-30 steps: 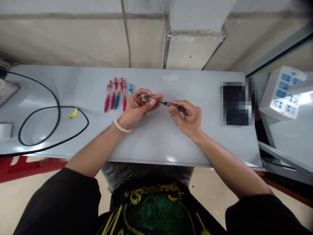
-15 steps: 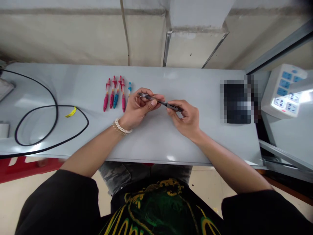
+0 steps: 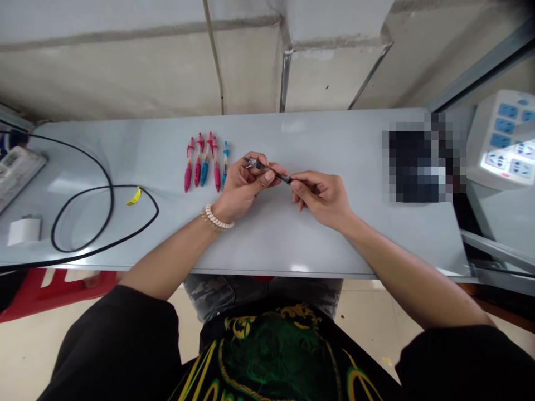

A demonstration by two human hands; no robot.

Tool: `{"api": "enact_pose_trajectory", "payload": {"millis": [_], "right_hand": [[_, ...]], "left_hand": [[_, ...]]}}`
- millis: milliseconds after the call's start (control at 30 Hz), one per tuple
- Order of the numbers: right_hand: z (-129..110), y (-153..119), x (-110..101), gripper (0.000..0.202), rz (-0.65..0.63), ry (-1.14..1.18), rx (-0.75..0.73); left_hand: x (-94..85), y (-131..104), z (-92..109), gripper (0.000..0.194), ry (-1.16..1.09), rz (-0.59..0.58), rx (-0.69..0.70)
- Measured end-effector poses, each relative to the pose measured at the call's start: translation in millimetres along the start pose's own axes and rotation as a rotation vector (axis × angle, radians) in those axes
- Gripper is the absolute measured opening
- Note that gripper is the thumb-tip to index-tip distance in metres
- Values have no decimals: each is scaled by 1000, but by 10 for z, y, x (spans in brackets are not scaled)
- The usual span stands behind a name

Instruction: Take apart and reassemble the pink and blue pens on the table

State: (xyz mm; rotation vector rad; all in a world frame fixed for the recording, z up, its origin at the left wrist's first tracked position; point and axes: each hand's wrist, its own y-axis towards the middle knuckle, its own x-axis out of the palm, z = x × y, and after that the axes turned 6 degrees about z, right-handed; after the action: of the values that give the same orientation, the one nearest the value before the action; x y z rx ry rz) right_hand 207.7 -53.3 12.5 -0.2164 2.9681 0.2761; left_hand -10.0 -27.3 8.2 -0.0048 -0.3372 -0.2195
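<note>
A dark pen with a clear part (image 3: pixel 256 164) lies slantwise between my two hands above the table. My left hand (image 3: pixel 244 186) is closed round its upper-left part, thumb and fingers pinching it. My right hand (image 3: pixel 320 195) pinches the pen's lower-right end with thumb and forefinger, hiding that tip. Left of my left hand lie several pens side by side: a pink pen (image 3: pixel 189 166), a blue pen with a pink clip (image 3: pixel 205 161) and, nearest my fingers, a blue pen (image 3: pixel 225 159) partly covered by my hand.
A black cable (image 3: pixel 112 195) with a yellow tag (image 3: pixel 134 196) loops over the left of the table (image 3: pixel 267 245). A white charger (image 3: pixel 25 230) sits at far left. A pixelated dark object (image 3: pixel 413 167) and a white power strip (image 3: pixel 504 145) are at right.
My right fingers now pinch close round the pen's end, where a longer grey part showed before. The whole view has shifted a little, with more of the table's left side showing.
</note>
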Motion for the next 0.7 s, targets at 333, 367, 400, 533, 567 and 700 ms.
{"api": "enact_pose_trajectory", "payload": {"millis": [333,367,400,533,567,700], "right_hand": [[-120,-37,86,56,-200,165,191],[-111,-34,100,56,-189,147,187],[-100,-31,114,56,-174,125,181],[-65,-34,142,60,-140,50,171],[-63,-37,144,61,-137,42,175],[-50,-42,172,58,-115,32,200]], "left_hand": [[26,-3,32,63,124,-9,-52],[14,11,33,64,187,14,-32],[-10,28,46,65,263,44,7],[-252,117,257,59,697,263,309],[-349,137,338,58,822,344,366],[-747,196,582,70,1229,583,304]]}}
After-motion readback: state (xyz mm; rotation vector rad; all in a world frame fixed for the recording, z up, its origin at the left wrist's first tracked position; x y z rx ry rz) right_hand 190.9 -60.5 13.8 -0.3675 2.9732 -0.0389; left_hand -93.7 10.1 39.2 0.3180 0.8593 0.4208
